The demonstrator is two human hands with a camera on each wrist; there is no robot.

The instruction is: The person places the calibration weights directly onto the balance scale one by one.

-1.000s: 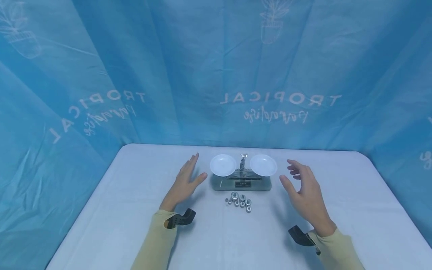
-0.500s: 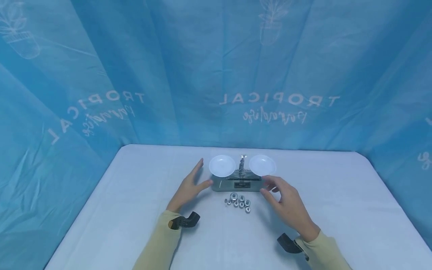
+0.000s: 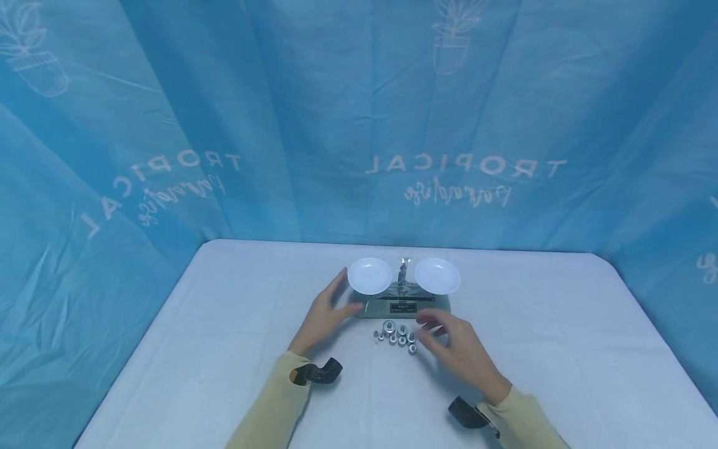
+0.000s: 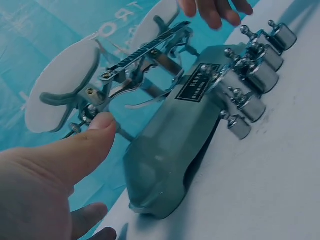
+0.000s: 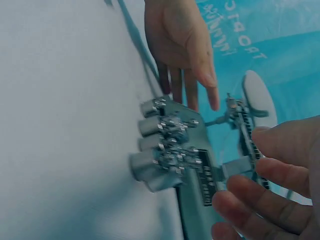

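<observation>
A grey-green balance scale (image 3: 372,308) with a left white pan (image 3: 369,276) and a right white pan (image 3: 437,276) stands on the table. Several knobbed metal weights (image 3: 402,330) are grouped in front of it. My left hand (image 3: 324,315) is at the scale's left end, thumb and fingers spread. In the left wrist view its thumb (image 4: 95,142) overlaps the area below a pan; contact cannot be told. My right hand (image 3: 461,352) hovers right of the weights, fingers loosely bent and holding nothing. In the right wrist view its fingers (image 5: 265,200) are apart from the weights.
A white cloth covers the table (image 3: 224,312), whose back edge meets a blue printed curtain (image 3: 314,156). The curtain also hangs along both sides. A black wrist mount sits on each sleeve.
My right hand has moved left and towards me, from beside the scale to near the weights. My left hand has shifted right, closer to the scale. The scale and weights have stayed put.
</observation>
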